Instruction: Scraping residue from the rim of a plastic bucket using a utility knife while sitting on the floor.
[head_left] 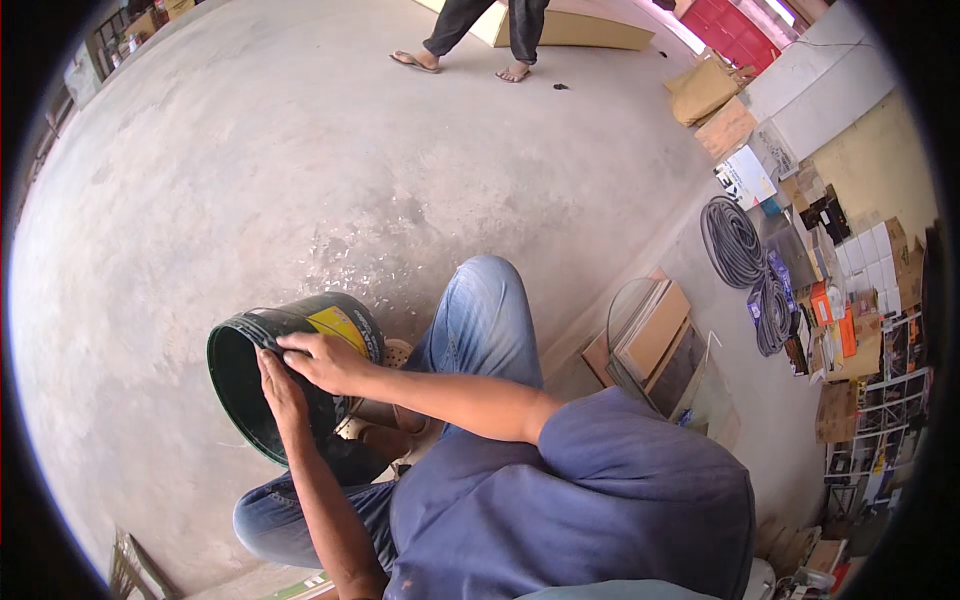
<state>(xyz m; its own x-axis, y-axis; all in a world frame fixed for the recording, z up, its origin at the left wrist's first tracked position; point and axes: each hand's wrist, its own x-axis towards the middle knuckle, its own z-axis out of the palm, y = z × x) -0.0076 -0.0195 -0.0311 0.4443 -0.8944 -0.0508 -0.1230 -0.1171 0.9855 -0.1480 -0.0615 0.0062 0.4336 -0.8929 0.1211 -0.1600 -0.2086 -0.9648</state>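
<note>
A dark green bucket (pixel 228 408) with a yellow patch on its label lies tipped on its side between my legs, its mouth facing left. My left hand (pixel 284 396) reaches up to the rim from below, fingers close together against the edge. From the right, my right hand (pixel 328 362) comes over the rim with its fingers bent, almost touching the left fingertips. Whether something small is in the right fingers is hidden. The bucket's thin wire handle (pixel 300 316) curves over its outer side.
White scraps (pixel 360 255) are scattered on the concrete floor beyond the bucket. Flat boards (pixel 650 325) and a glass sheet (pixel 705 405) lie right of my knee. Coiled black hoses (pixel 733 240) and cartons line the right wall. Another person's feet (pixel 512 73) stand at the far side.
</note>
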